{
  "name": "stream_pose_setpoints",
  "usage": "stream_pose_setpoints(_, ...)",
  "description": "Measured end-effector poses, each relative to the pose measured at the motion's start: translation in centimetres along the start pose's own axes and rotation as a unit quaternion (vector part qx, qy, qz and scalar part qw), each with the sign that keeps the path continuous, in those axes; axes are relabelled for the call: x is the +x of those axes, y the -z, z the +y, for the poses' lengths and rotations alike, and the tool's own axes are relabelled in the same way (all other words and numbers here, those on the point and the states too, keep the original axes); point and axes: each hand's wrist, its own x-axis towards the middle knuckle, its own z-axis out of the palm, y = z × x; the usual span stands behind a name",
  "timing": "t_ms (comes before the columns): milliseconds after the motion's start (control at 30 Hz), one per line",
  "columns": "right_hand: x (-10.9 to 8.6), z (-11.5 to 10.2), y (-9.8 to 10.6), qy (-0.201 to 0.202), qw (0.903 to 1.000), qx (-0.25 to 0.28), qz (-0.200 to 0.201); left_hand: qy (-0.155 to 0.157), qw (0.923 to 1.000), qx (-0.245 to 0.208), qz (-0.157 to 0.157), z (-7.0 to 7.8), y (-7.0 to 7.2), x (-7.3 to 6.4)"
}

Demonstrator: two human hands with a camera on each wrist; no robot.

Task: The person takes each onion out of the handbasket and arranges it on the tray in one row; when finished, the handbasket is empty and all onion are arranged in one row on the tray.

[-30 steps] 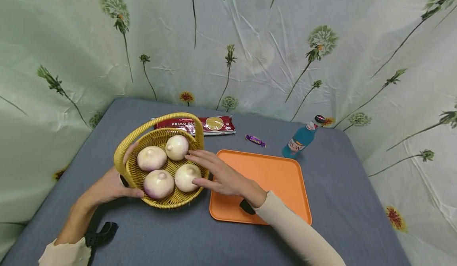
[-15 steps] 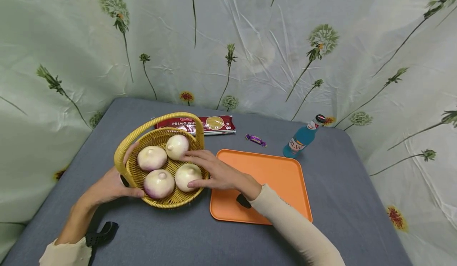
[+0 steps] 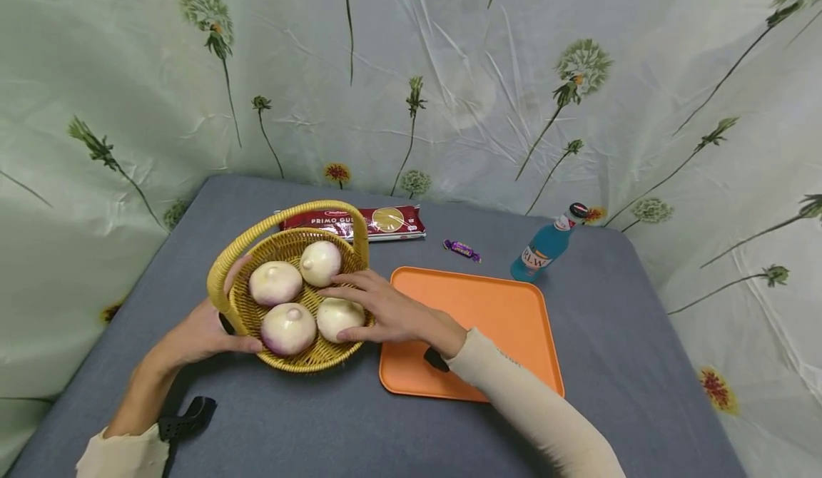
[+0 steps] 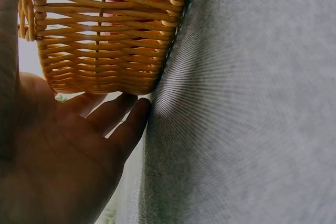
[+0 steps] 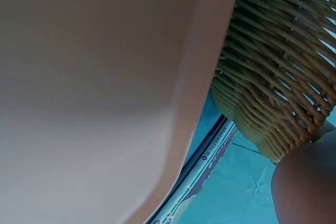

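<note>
A yellow wicker basket [image 3: 308,368] with an arched handle holds several glossy white-and-purple onions, including a lower-left onion [image 3: 288,329], an upper-left one and a rear onion [image 3: 320,262]. My left hand [image 3: 204,332] rests against the basket's left side, thumb by the rim. In the left wrist view its fingers [image 4: 113,111] lie fairly straight against the wicker. My right hand [image 3: 394,312] reaches over the right rim and grips the lower-right onion [image 3: 334,317], thumb in front and fingers over its far side. Only the basket's outer wall [image 5: 283,61] and part of the hand show in the right wrist view.
Right of the basket lies an orange tray [image 3: 501,321], partly under my right forearm. Behind the basket is a red spaghetti packet [image 3: 392,222]. A purple-wrapped candy [image 3: 462,250] and a blue bottle [image 3: 544,250] stand apart farther right. A flowered curtain [image 3: 449,93] borders the grey table [image 3: 276,428].
My right hand has moved slightly left and deeper over the lower-right onion, its fingers closing around it. The left hand and basket have stayed in place.
</note>
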Motion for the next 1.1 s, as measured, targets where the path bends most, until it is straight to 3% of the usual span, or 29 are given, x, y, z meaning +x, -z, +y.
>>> stream_pose_setpoints(200, 0.36, -0.18, 0.16, 0.001, 0.9992, -0.038, -0.010, 0.004, 1.0000, -0.009, 0.002, -0.06, 0.00, 0.02)
stream_pose_setpoints(1100, 0.73, -0.56, 0.16, -0.035, 0.9957, -0.063, -0.059, 0.008, 0.9997, -0.025, -0.004, 0.19, -0.10, 0.01)
